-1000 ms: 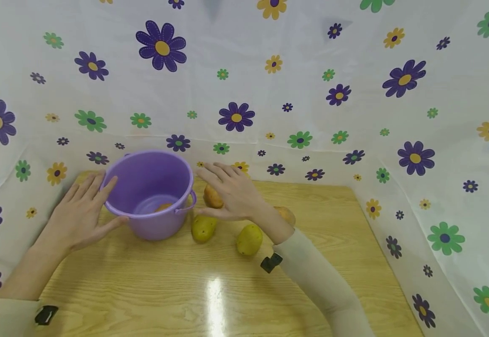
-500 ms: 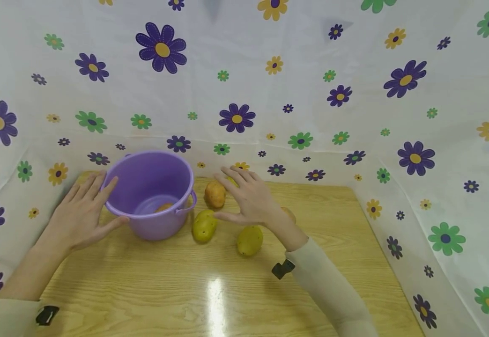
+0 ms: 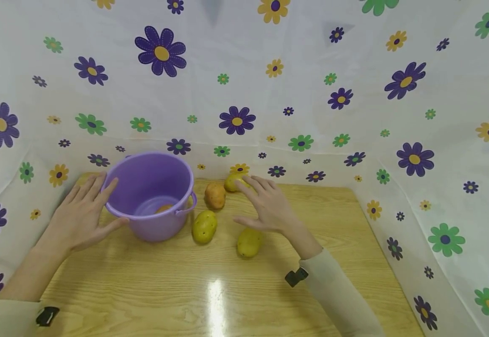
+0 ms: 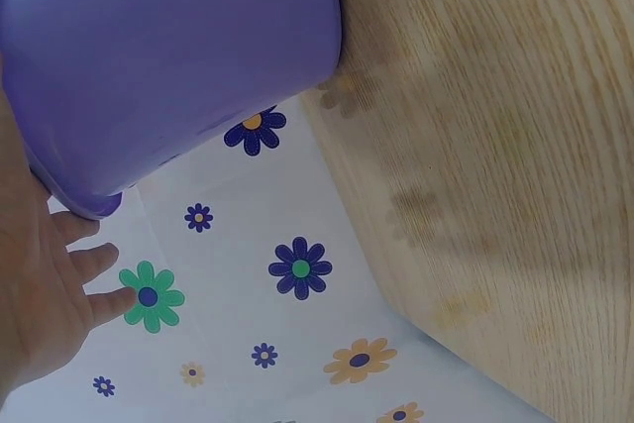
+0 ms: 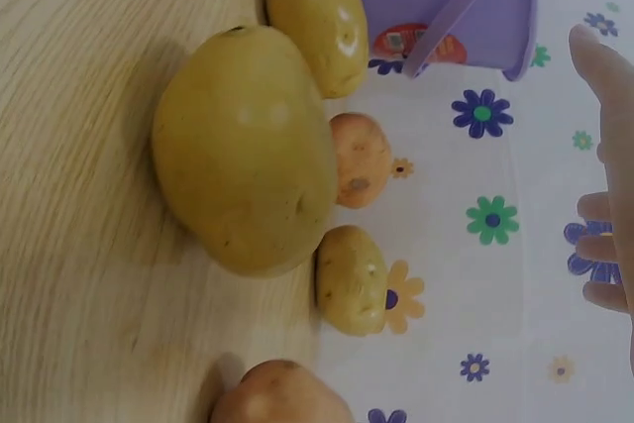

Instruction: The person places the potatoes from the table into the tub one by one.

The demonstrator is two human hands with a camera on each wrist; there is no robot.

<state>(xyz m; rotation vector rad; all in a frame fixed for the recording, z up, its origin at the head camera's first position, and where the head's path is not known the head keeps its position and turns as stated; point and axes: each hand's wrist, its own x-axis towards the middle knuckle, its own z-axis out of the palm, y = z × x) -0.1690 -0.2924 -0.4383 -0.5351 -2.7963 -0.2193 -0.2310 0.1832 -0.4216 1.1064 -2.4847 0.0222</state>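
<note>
A purple bucket (image 3: 156, 229) stands at the left of the table, with part of an orange-brown potato (image 3: 163, 208) visible inside. My left hand (image 3: 77, 213) rests at its left rim, fingers extended and thumb across the near edge. My right hand (image 3: 270, 206) hovers with spread fingers, holding nothing, over a yellow potato (image 3: 248, 243) that it partly covers. Beside the bucket lies another yellow potato (image 3: 204, 227). Behind that sit a brownish potato (image 3: 215, 195) and a yellow potato (image 3: 233, 181). A further brownish potato (image 5: 282, 398) shows in the right wrist view; my right hand hides it from the head camera.
White cloth (image 3: 303, 107) printed with flowers encloses the wooden table (image 3: 151, 285) at the back and both sides. The bucket's handle (image 3: 187, 206) hangs on its right side, near the potatoes. A bright glare streak crosses the table's front.
My right hand has moved away from the bucket, rightward and slightly nearer, uncovering the brownish and yellow potatoes at the back. My left hand and the bucket have stayed in place.
</note>
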